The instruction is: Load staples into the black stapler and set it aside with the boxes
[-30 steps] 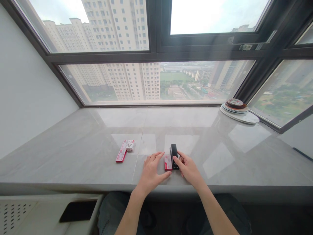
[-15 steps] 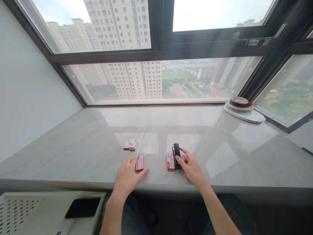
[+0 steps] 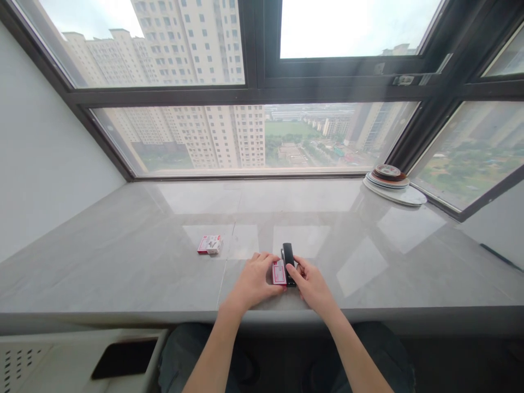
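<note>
A black stapler [image 3: 289, 255] lies on the grey stone sill [image 3: 123, 262] near its front edge. A small red staple box [image 3: 279, 272] sits tight against the stapler's left side. My left hand [image 3: 254, 282] rests on the sill with its fingers curled against that box. My right hand [image 3: 313, 284] has its thumb and fingers closed round the stapler's near end. Another red and white staple box [image 3: 209, 244] lies alone farther left. The third box seen earlier does not show; it may be under my left hand.
A stack of round plates [image 3: 393, 183] stands in the far right corner by the window. Dark window frames [image 3: 254, 93] run along the back of the sill. A white perforated unit [image 3: 49, 360] sits below the sill at the left, next to my knees.
My left hand reached left to a loose red box, slid it right, and now sits beside the stapler. My right hand stayed on the stapler.
</note>
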A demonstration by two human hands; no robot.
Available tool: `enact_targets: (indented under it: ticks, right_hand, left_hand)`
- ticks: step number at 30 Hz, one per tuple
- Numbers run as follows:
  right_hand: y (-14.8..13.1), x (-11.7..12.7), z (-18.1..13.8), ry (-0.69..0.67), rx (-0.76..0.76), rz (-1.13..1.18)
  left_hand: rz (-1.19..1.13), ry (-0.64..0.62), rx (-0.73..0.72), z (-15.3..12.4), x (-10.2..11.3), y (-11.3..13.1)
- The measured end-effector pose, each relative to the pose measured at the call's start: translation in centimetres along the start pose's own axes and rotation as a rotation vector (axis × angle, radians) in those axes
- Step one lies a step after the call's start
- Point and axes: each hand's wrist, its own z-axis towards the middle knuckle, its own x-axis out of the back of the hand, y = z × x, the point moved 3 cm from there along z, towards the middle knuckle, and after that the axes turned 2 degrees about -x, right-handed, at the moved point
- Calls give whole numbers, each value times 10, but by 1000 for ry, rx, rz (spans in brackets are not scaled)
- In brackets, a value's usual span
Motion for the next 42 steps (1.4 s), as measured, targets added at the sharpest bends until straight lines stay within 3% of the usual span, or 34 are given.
enact_targets:
  ticks: [3,5,8,11,13,16,20,24,30,34,38,42]
  right_hand:
    - [1,0,-1,-14,-20,7]
    - [2,0,-1,-25,-43,19]
    - [2,0,-1,-22,-64,36]
    - [3,0,-2,-20,-62,46]
    - [4,-1,-1,-24,-63,54]
    - [5,-2,0,-28,-73,66]
    - [6,-4,2,-31,-78,58]
    - [5,-4,1,-22,-80,48]
    - [4,-4,-1,-23,-88,26]
    - [3,-5,0,-43,-77,29]
    - [0,-4,-1,-52,-54,25]
    - [-2,-3,-1,-59,-39,19]
  left_hand:
    - [-34,-6,-28,0,-2,-1]
    - [-71,29,-45,-1,11,-7]
    - [-49,245,22,-2,59,-39]
    - [126,512,262,-9,119,-98]
    - [201,402,436,-18,144,-137]
    - [188,161,518,-43,154,-168]
    - [272,32,534,-81,137,-155]
    - [276,147,463,-94,108,-113]
    - [-20,186,227,-59,59,-39]
    - [-176,122,41,-26,29,0]
    - [-308,35,8,-10,7,3]
    - [-333,32,14,-8,-5,-6]
